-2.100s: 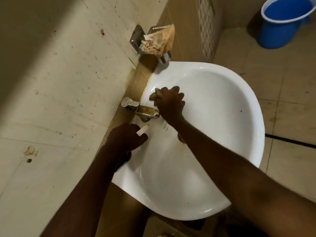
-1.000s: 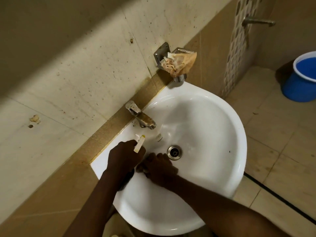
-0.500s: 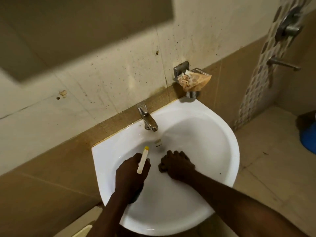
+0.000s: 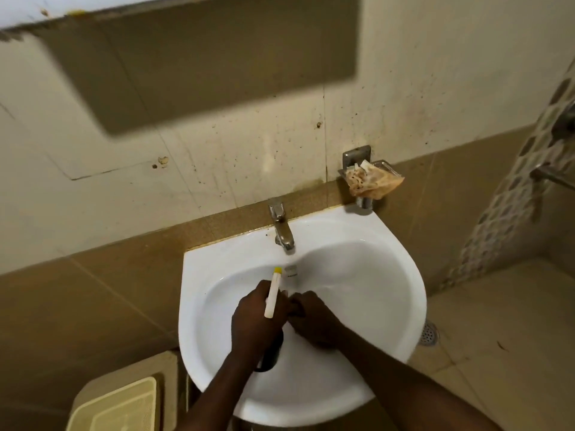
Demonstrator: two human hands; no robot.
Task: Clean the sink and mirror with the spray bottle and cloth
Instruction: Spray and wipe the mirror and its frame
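- The sink (image 4: pixel 389 306), a white wall-hung basin, is sitting against the brown tile band, with both hands working over its bowl.
- The spray bottle (image 4: pixel 272 294) is being gripped in the left hand (image 4: pixel 256 325); its pale nozzle with a yellow tip is pointing toward the back of the bowl, and its dark body is showing below the wrist.
- The right hand (image 4: pixel 314 318) is lying knuckles-up in the bowl, just beside the left hand, fingers curled around something dark; whether that is the cloth cannot be told.
- The tap (image 4: pixel 281 227) is standing at the back rim, its spout reaching over the bowl, above the overflow slot (image 4: pixel 291 271).
- A metal soap dish (image 4: pixel 367 169) is hanging on the wall by the sink's back right corner, holding a crumpled brownish wrapper (image 4: pixel 373 181).
- A pale lidded bin (image 4: pixel 115 405) is sitting on the floor left of the basin.
- A floor drain (image 4: pixel 431 332) is showing to the right of the sink.
- The wall above is looking speckled with dark spots.
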